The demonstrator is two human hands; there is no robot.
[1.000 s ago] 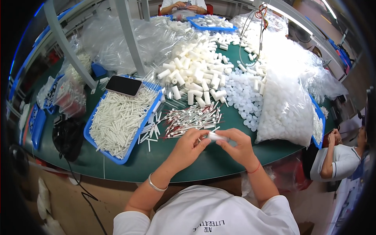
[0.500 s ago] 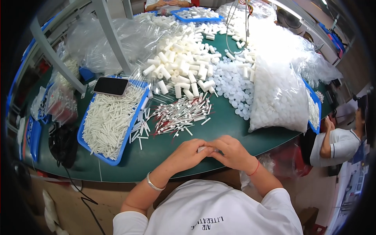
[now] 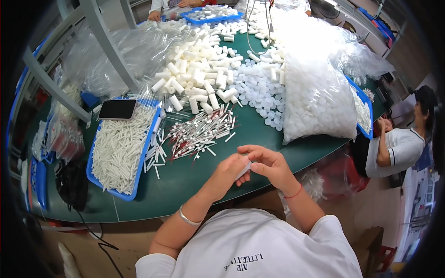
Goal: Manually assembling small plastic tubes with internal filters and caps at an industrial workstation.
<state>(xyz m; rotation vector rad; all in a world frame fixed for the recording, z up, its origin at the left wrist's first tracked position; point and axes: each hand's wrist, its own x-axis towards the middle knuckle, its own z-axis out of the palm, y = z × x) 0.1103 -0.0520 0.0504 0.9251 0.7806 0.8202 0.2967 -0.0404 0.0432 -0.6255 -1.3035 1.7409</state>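
Note:
My left hand (image 3: 228,175) is closed around a white cylinder (image 3: 243,170), which shows partly between my hands above the table's front edge. My right hand (image 3: 273,167) curls over the same cylinder, its thumb and fingers at the upper end; its fingertips are partly hidden. Ahead of my left hand lies a loose heap of thin white sticks with red wires (image 3: 201,132). Beyond it spreads a pile of thick white cylinders (image 3: 199,78), and to its right many translucent round caps (image 3: 264,99).
A blue tray (image 3: 89,167) of short white sticks stands at left, a phone (image 3: 118,109) on its far end. A full clear bag of caps (image 3: 320,102) sits at right. Grey metal posts (image 3: 109,46) rise at the left. Co-workers sit at the right and far side.
My hands have tilted and parted slightly, showing more of the white cylinder. The whole scene has shifted a little left in view. The far co-worker's hands have moved apart.

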